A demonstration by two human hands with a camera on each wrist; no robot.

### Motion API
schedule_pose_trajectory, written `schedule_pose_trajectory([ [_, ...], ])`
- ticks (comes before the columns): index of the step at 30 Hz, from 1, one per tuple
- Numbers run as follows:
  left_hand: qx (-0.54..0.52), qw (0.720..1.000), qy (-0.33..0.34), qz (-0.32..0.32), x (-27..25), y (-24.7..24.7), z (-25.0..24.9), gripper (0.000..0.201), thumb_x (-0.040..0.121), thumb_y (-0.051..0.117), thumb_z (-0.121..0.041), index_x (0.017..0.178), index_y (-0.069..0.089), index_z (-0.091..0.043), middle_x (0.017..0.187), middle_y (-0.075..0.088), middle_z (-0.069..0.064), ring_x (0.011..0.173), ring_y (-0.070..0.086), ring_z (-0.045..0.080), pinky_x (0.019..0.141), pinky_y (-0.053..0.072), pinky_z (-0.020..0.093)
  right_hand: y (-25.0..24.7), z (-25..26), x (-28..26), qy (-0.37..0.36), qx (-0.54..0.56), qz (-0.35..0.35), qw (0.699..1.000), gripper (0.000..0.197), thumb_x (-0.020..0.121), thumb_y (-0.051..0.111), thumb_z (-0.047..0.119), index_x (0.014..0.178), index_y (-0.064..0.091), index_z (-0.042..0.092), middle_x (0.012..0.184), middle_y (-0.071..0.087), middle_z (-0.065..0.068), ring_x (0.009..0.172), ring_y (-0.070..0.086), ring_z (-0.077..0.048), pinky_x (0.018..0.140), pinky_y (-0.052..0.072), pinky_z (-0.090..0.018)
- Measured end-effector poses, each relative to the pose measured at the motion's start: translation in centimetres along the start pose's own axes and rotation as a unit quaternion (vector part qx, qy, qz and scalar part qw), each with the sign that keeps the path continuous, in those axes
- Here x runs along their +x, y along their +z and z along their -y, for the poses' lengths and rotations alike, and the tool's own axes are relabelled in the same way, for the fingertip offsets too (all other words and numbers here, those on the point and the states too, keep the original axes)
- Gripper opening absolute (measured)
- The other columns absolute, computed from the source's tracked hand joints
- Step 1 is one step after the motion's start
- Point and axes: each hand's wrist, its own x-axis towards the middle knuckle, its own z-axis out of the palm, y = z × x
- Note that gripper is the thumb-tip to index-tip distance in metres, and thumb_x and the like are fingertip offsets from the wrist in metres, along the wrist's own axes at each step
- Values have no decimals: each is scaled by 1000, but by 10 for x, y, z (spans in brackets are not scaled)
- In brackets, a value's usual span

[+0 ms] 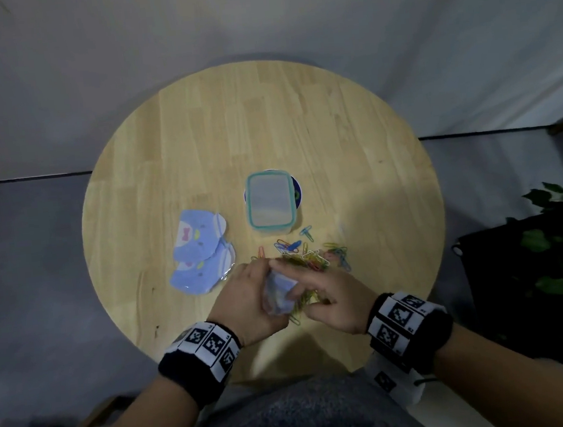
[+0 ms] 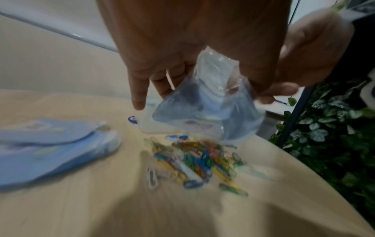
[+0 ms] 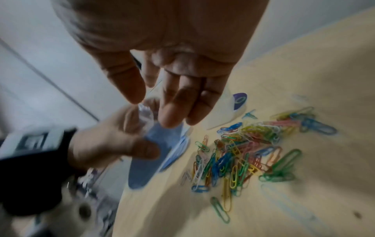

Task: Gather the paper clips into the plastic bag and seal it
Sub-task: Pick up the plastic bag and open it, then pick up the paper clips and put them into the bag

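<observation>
Bag-opening step, by my judgement: left hand [image 1: 247, 299] grip clamped on the plastic bag [image 1: 278, 294] held above the bench [image 1: 265, 128], right hand [image 1: 333, 298] fingers loose at its mouth, paper clips [image 1: 311, 255] heaped at 12 o'clock of the hands; next, spread mouth, scoop clips in.

1. Overall lighting is dim and cool; the head view darkens toward its corners.
2. The round table [image 1: 197, 135] is the brightest area. Soft shadows fall on its near edge, toward the person.
3. The head view shows wide-angle bending at the borders.
4. Both wrist views are motion-blurred. The paper clips [image 2: 194, 160] smear in the left wrist view and are sharper in the right.
5. The plastic bag [image 2: 202, 102] shows faint glare.
</observation>
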Motion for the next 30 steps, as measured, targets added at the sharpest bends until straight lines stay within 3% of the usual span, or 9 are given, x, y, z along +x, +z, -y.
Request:
schedule_pose_trajectory([
  [3, 10, 999, -32, 7, -3, 12, 13, 69, 56, 72, -40, 117, 47, -21, 108, 57, 1, 99, 50, 24, 79, 41, 28, -5, -18, 14, 57, 72, -179, 980, 44, 76, 64, 8, 113, 63, 30, 86, 71, 6, 64, 61, -5, 73, 51, -23],
  [5, 16, 999, -48, 0, -3, 13, 18, 70, 56, 70, -42, 117, 47, -18, 108, 55, 4, 99, 49, 26, 81, 39, 28, -16, -44, 34, 159, 14, -276, 948, 31, 78, 68, 14, 107, 64, 25, 97, 67, 1, 76, 60, -11, 80, 52, -31],
  [8, 38, 997, -61, -5, 1, 10, 20, 78, 54, 62, -52, 121, 45, -17, 109, 53, 5, 101, 48, 28, 85, 40, 33, -21, -74, 56, 249, -159, -160, 942, 63, 78, 71, 29, 134, 44, 22, 135, 44, -6, 121, 45, -26, 101, 43, -39],
  [10, 45, 997, -70, -11, 4, 10, 21, 82, 53, 58, -56, 124, 44, -19, 111, 53, 4, 103, 48, 28, 88, 41, 36, -13, -79, 65, 251, -225, -114, 935, 68, 77, 72, 33, 136, 42, 20, 133, 42, -9, 126, 37, -29, 100, 44, -42],
  [15, 45, 994, -100, -7, 9, 15, 23, 84, 53, 62, -58, 127, 40, -25, 115, 52, 2, 107, 48, 29, 92, 42, 38, -3, -82, 75, 224, -244, -132, 934, 33, 86, 58, 8, 119, 59, 11, 116, 53, -14, 114, 51, -33, 92, 47, -36],
  [19, 60, 991, -115, 7, 13, 22, 21, 85, 57, 68, -58, 129, 35, -28, 122, 50, 0, 115, 45, 26, 97, 39, 39, -6, -80, 71, 230, -166, -172, 943, 27, 83, 67, 15, 109, 66, 9, 109, 64, -15, 102, 60, -34, 87, 49, -34],
  [22, 59, 991, -117, 19, 20, 23, 17, 87, 57, 68, -56, 131, 34, -26, 124, 48, 2, 117, 43, 28, 97, 37, 38, -12, -71, 66, 225, -66, -238, 942, 20, 77, 74, 18, 93, 69, 8, 89, 70, -8, 84, 63, -23, 73, 45, -23],
  [25, 53, 991, -118, 18, 27, 25, 14, 91, 53, 69, -55, 131, 34, -24, 123, 47, 2, 115, 43, 28, 97, 40, 40, -18, -53, 61, 223, 72, -277, 932, 16, 72, 77, 7, 74, 62, 14, 62, 55, 6, 61, 51, -12, 65, 42, -20],
  [30, 59, 992, -109, 9, 35, 28, 9, 89, 49, 63, -56, 128, 36, -25, 119, 48, 3, 112, 43, 28, 95, 41, 42, -24, -31, 58, 203, 252, -270, 907, 29, 72, 71, -8, 62, 53, 14, 58, 47, -3, 52, 49, -12, 52, 52, -25],
])
